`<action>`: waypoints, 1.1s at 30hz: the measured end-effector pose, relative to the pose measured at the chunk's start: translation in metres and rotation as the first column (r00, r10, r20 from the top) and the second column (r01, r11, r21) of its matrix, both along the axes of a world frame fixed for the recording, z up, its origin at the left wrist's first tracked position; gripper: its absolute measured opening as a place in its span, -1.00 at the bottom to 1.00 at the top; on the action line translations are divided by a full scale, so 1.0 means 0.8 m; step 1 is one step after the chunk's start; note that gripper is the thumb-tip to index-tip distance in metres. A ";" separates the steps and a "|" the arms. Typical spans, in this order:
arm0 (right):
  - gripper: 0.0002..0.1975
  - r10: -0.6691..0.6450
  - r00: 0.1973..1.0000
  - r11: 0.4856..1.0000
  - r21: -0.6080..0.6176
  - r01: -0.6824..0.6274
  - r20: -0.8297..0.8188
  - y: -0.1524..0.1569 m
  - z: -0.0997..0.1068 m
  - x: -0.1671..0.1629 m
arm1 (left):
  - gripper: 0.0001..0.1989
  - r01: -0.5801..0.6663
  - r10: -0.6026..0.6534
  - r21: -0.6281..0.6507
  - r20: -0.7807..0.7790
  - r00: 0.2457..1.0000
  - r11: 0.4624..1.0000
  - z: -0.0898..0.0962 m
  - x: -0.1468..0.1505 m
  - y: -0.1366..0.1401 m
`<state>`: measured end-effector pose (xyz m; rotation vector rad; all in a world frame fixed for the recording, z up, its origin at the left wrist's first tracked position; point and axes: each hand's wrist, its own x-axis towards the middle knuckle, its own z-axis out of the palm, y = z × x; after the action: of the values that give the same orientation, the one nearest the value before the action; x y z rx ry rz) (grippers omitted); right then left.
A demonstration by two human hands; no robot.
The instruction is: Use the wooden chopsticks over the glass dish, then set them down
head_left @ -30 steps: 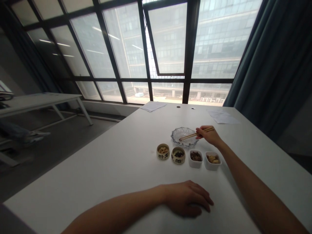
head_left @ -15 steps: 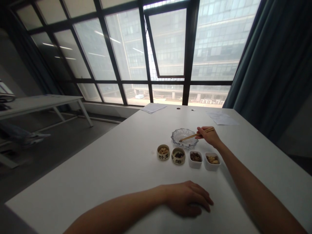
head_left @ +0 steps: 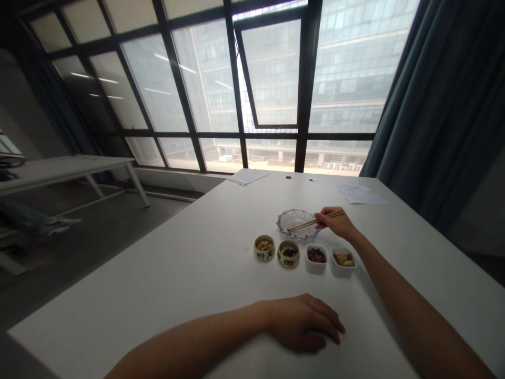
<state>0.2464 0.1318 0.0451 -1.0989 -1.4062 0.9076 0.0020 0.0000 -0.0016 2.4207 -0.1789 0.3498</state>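
The right hand [head_left: 335, 223] reaches well out over the white worktop [head_left: 189, 273] and is clenched on a pair of slim wooden chopsticks [head_left: 313, 223]. Their long axis runs from the fingers leftward and slightly down, so the tips sit inside the clear cut-glass dish [head_left: 296, 223] just to the left of the hand. Whether the tips pinch anything is too small to tell; the dish looks bare of food.

Nearer the person, a row of four small bowls lies just below the dish, close together: a round cream bowl with dark lettering holding pale pieces [head_left: 264, 247], a second round lettered bowl with dark pieces [head_left: 288, 253], a white square bowl of brown pieces [head_left: 316, 258], and a white square bowl of yellowish pieces [head_left: 343, 261]. The two square bowls lie directly beneath the right hand and wrist, so the right hand is by far the nearer to both dish and row.

The left hand [head_left: 303, 321] rests palm down on the worktop, released and holding nothing, well short of the bowls.

Bare surface lies left of the row and beyond the dish up to the far edge, where loose white paper sheets [head_left: 248, 176] lie; another sheet lies to the right. The worktop's right edge runs close past the right forearm.
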 end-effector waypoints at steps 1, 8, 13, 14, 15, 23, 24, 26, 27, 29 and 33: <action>-0.48 -0.002 1.000 1.000 0.001 0.002 -0.006 0.001 -0.001 -0.001 | -0.69 -0.001 0.001 -0.003 -0.005 1.000 1.000 0.000 0.000 0.000; -0.41 -0.018 0.995 0.998 -0.068 0.011 -0.093 0.001 -0.003 -0.018 | -0.69 0.006 -0.006 0.001 -0.002 1.000 1.000 -0.001 -0.001 0.001; -0.42 0.008 0.994 0.997 -0.077 -0.017 -0.110 -0.002 -0.002 -0.026 | -0.68 0.010 -0.010 -0.010 -0.005 1.000 1.000 -0.001 -0.001 0.001; -0.43 0.016 0.994 0.997 -0.077 -0.024 -0.111 -0.003 -0.001 -0.027 | -0.67 0.009 -0.009 -0.009 -0.007 1.000 1.000 -0.001 -0.001 0.001; -0.44 0.022 0.994 0.997 -0.076 -0.031 -0.111 -0.004 0.000 -0.026 | -0.67 0.008 -0.008 -0.008 -0.009 1.000 1.000 -0.002 -0.001 0.001; -0.67 0.032 0.985 0.987 -0.153 -0.059 -0.171 -0.012 0.019 -0.011 | -0.68 -0.006 0.006 -0.010 -0.042 0.999 1.000 -0.001 -0.001 0.001; -0.70 0.023 0.982 0.984 -0.170 -0.055 -0.187 -0.012 0.020 -0.008 | -0.68 -0.008 0.008 -0.007 -0.046 0.999 1.000 -0.001 -0.001 0.001; -0.74 -0.001 0.976 0.978 -0.206 -0.045 -0.218 -0.010 0.019 -0.004 | -0.69 -0.014 0.014 -0.001 -0.057 0.998 1.000 0.000 -0.001 0.000; -0.75 -0.012 0.972 0.974 -0.221 -0.041 -0.233 -0.009 0.017 -0.001 | -0.69 -0.016 0.017 0.002 -0.061 0.998 1.000 0.000 -0.001 0.000; -0.77 -0.031 0.965 0.969 -0.244 -0.035 -0.262 -0.007 0.014 0.003 | -0.69 -0.020 0.020 0.006 -0.061 0.998 1.000 0.001 -0.001 0.000; -0.78 -0.051 0.940 0.959 -0.280 -0.049 -0.337 -0.003 0.008 0.010 | -0.67 -0.008 0.009 0.023 -0.036 0.999 1.000 0.000 -0.001 0.000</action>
<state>0.2544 0.1295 0.0517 -1.0884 -1.0073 1.2639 0.0014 -0.0002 -0.0014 2.4494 -0.1572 0.3097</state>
